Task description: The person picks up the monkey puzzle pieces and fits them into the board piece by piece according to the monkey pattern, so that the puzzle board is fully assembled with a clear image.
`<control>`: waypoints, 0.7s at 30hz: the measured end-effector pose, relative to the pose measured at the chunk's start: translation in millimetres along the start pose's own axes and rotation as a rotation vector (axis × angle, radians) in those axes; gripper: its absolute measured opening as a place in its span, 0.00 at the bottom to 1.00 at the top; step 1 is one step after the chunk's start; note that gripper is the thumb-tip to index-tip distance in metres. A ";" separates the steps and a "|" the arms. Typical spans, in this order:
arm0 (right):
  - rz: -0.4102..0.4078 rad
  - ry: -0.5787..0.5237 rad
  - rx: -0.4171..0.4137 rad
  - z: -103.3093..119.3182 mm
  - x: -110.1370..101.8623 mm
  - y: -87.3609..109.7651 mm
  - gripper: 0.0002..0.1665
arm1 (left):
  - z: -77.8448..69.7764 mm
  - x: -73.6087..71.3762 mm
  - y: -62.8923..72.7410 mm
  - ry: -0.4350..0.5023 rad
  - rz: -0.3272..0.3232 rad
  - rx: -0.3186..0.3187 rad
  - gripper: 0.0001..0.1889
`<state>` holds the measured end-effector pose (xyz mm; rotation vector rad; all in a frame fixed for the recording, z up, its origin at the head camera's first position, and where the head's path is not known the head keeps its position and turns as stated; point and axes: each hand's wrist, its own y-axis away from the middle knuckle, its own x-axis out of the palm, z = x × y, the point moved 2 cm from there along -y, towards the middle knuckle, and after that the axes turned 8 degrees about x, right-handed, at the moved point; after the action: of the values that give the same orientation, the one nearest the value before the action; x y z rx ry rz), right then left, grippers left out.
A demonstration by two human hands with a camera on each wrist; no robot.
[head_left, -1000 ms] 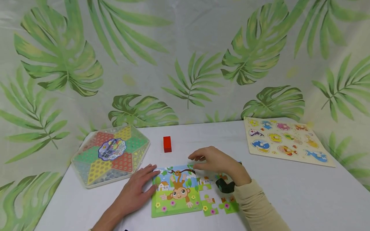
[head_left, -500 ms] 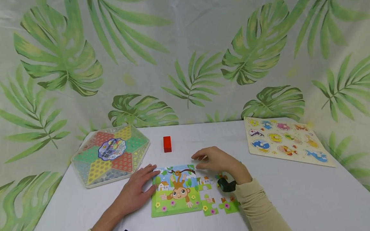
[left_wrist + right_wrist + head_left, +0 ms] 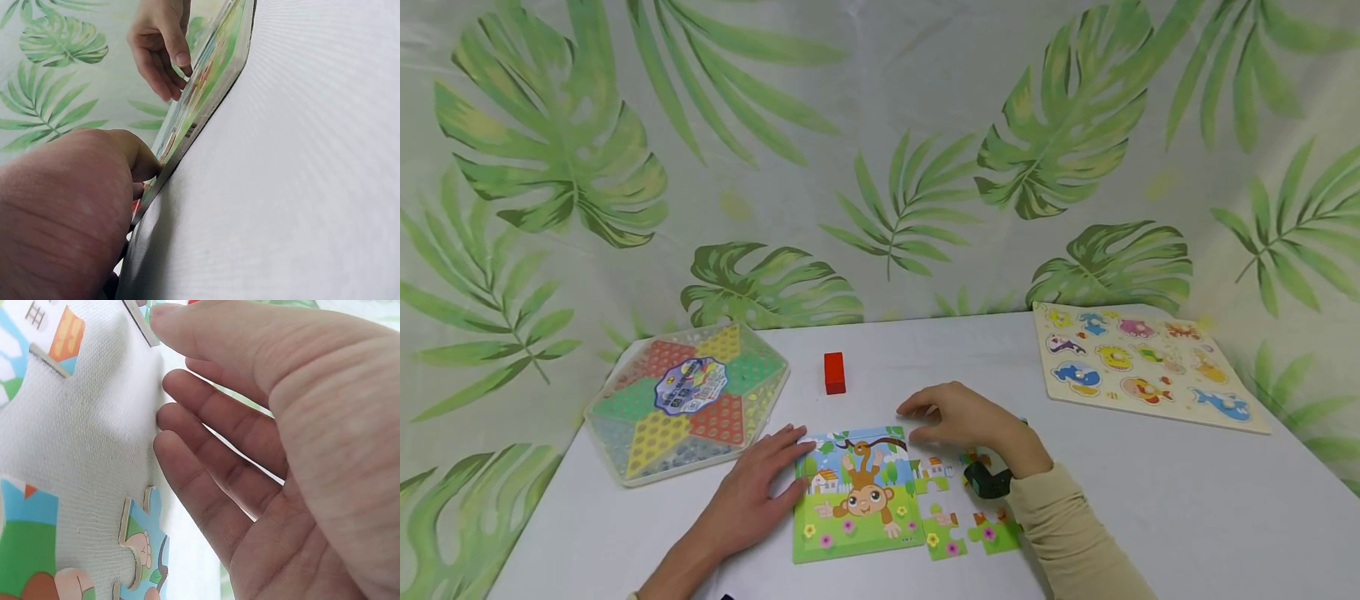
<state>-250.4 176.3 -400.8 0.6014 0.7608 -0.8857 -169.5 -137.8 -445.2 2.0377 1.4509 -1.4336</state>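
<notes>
My right hand [image 3: 964, 414] has shifted slightly right since a second ago.
Fingers loosely bent, holding nothing, it hovers near the far right corner of the monkey board [image 3: 859, 500] (puzzle pieces [image 3: 942, 537] lie just right of it); my left hand [image 3: 760, 479], relaxed and spread, touches the board's left edge without gripping.

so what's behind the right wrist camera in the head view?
Part of a loose puzzle piece shows just above the camera; whatever lies directly behind is covered.
</notes>
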 end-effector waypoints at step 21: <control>0.008 0.003 0.023 4.9 3.4 0.0 0.21 | -1.3 -0.9 -0.4 0.006 -0.006 0.008 0.24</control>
<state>-247.4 171.1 -400.6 0.6262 0.7516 -0.8879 -169.1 -137.2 -443.6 2.0463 1.4570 -1.4390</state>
